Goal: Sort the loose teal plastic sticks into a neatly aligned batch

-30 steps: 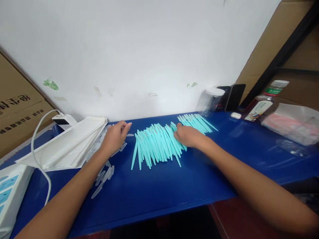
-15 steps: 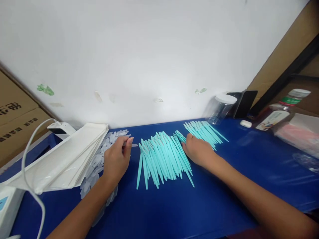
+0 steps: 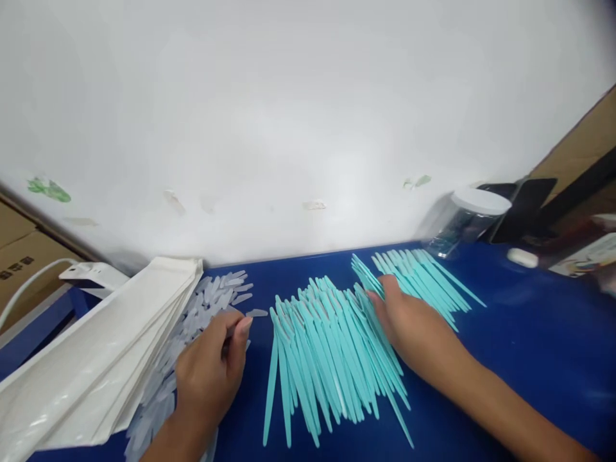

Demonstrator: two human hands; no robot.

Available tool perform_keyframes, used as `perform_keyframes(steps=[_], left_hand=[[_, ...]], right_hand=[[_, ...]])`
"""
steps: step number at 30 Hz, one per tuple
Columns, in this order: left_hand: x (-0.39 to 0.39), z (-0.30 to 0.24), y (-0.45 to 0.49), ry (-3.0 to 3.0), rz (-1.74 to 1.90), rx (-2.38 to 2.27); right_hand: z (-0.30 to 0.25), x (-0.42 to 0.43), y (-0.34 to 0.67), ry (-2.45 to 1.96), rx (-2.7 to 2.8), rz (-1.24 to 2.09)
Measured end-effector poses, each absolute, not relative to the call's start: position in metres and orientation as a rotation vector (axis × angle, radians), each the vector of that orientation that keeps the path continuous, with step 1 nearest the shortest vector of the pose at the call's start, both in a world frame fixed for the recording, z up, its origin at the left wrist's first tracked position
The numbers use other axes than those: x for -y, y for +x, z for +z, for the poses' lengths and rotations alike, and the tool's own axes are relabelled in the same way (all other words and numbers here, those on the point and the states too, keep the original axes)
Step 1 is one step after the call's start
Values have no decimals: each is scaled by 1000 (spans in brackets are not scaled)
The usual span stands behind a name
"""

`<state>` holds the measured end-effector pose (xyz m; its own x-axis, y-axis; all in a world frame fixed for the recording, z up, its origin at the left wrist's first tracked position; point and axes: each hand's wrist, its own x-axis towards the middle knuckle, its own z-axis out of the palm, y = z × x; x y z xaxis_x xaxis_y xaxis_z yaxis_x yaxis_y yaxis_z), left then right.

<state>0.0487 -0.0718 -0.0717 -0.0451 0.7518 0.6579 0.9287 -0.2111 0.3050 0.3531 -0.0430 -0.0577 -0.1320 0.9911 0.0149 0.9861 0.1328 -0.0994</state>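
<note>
A spread of thin teal plastic sticks (image 3: 327,346) lies on the blue table (image 3: 529,346), with a second teal bunch (image 3: 423,276) further right. My right hand (image 3: 409,324) rests on the right edge of the main spread, fingers curled onto the sticks. My left hand (image 3: 212,372) sits over a heap of small clear plastic caps (image 3: 212,298), fingers pinched together on one clear cap (image 3: 256,313) whose tip pokes out.
A stack of white bags (image 3: 96,366) lies at the left over the caps. A white device with a cable (image 3: 91,276) and cardboard boxes (image 3: 19,256) stand behind it. A clear jar with a white lid (image 3: 462,218), a dark phone (image 3: 524,205) and a small white object (image 3: 522,258) sit at the back right.
The view has dropped closer to the table. My left hand has closed on a clear cap at the heap's edge; my right hand has stayed on the teal sticks.
</note>
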Motion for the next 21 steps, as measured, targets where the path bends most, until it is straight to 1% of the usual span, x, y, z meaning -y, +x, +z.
perform_keyframes(steps=[3, 5, 9, 16, 21], left_hand=[[68, -68, 52, -2000, -1167, 1784], [63, -66, 53, -1995, -1248, 1825], [57, -69, 50, -2040, -1344, 1906], [71, -79, 47, -2164, -1210, 1942], [63, -79, 48, -2242, -1197, 1917]], right_hand=[[-50, 41, 354, -1835, 2210, 323], [-47, 40, 355, -1714, 2171, 412], [-50, 41, 354, -1618, 2126, 452], [-72, 53, 358, -1591, 2045, 526], [-71, 45, 359, -1578, 2018, 497]])
